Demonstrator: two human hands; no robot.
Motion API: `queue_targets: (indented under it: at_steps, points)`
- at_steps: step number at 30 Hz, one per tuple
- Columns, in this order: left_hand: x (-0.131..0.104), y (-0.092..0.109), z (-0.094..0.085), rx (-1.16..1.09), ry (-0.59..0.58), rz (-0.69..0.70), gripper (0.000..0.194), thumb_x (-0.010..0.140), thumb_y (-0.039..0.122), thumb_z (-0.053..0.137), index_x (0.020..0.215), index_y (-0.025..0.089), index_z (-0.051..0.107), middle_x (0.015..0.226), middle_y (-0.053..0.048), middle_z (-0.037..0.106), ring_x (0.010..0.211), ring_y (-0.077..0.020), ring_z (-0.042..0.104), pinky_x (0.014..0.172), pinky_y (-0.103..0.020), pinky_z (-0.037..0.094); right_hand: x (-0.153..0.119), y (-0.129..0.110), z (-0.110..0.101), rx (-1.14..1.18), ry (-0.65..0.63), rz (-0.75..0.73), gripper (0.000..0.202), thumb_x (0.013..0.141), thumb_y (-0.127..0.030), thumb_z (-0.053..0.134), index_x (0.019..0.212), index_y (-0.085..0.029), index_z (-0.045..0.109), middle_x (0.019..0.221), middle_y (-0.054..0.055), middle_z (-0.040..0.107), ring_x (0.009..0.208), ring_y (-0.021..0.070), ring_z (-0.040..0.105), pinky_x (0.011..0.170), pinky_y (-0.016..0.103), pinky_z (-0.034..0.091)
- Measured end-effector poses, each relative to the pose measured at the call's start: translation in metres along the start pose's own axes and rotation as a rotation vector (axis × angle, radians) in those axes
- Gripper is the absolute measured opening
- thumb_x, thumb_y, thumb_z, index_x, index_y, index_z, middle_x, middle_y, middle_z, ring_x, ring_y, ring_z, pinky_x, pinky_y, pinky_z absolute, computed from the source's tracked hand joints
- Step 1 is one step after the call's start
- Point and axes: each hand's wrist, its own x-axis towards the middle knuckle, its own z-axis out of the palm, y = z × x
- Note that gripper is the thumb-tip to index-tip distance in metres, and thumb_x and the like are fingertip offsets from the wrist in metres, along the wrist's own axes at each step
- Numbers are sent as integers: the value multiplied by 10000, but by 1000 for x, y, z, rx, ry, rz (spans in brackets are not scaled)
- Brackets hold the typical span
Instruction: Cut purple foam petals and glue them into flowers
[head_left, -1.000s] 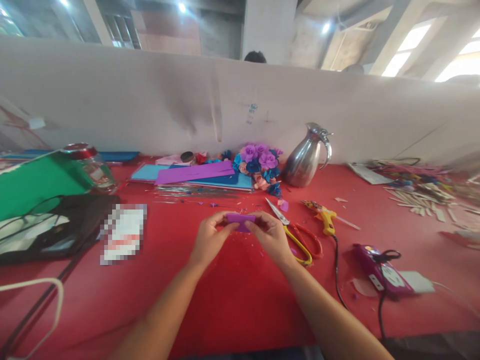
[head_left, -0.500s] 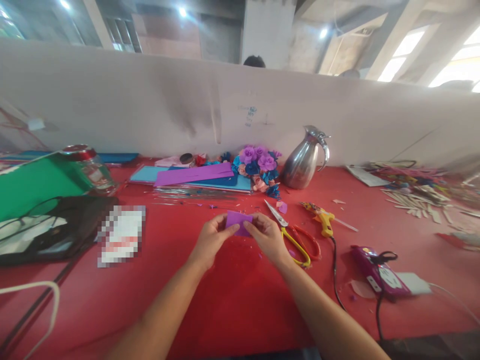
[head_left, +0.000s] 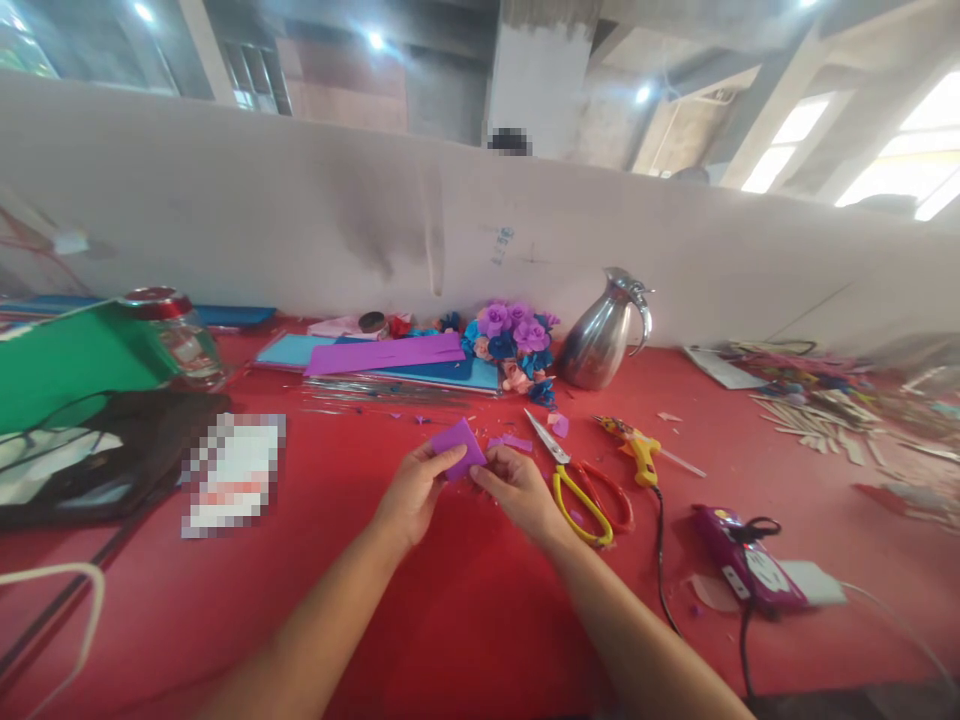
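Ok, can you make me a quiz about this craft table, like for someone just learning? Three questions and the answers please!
1. True or false: the scissors lie on the red table, nearer the right hand than the left hand.
2. What stands just right of the flower bunch? A: the red-lidded jar. B: the metal jug. C: the purple strip.
3. Fill in: the small piece that the left hand holds is coloured ____.

Key: 1 true; 2 B; 3 purple.

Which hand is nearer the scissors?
Right. The right hand is just left of the scissors; the left hand is farther left, holding the purple paper.
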Motion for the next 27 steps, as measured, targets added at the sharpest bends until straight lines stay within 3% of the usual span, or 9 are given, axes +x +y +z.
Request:
queue_targets:
  at_steps: [4,7,10,12,15,20,24,27]
  points:
    - [4,2,-4,-70,81,-1,213,616,138,757,817,154,689,721,-10,711,625,-121,634,596,-226,501,-4,-10,-32,-561,47,-68,133,788,-277,562,869,-213,645,749,18,673,683,166,606,657,286,425]
    - [7,5,-8,-133,119,-27,179,677,102,709,838,169,665,735,-9,705,635,-135,649,611,-276,540,-21,-11,-70,-982,184,63,279,762,-186,532,1021,-212,632,891,73,680,820,225,620,716,319,413]
    - [8,7,-8,-163,130,-48,140,698,72,692,804,157,657,728,-20,701,621,-130,652,590,-260,538,-43,2,-99,-1190,210,154,262,747,-189,550,995,-186,635,948,111,652,925,265,601,780,336,406]
    - [9,7,-9,-164,130,-62,132,691,49,695,776,146,663,700,-26,696,590,-115,645,540,-212,506,-55,13,-108,-1206,167,136,291,748,-175,543,1027,-194,622,1011,109,635,947,250,602,818,330,403]
    - [11,8,-11,-167,132,-76,139,678,22,696,750,139,673,664,-26,689,547,-95,630,471,-162,447,-60,23,-114,-1206,230,143,366,759,-156,510,1118,-191,569,1029,115,620,916,231,612,777,315,421]
    - [15,12,-18,-243,172,-93,122,674,23,699,717,129,659,610,-17,656,488,-77,585,410,-148,403,-55,23,-120,-1135,274,230,396,676,-153,561,1071,-168,549,738,42,619,724,227,615,633,295,414]
    - [15,20,-19,-290,212,-84,154,632,21,728,692,126,633,597,-12,637,480,-82,573,406,-159,402,-57,10,-115,-792,355,160,426,673,-308,639,1083,-232,548,566,-47,510,540,188,534,513,283,386]
    - [12,27,-18,-302,266,-92,142,650,36,709,710,134,626,624,-9,649,491,-87,586,438,-178,426,-53,-9,-92,-389,302,47,657,611,-370,744,1216,-251,517,678,-21,550,571,173,519,496,277,398]
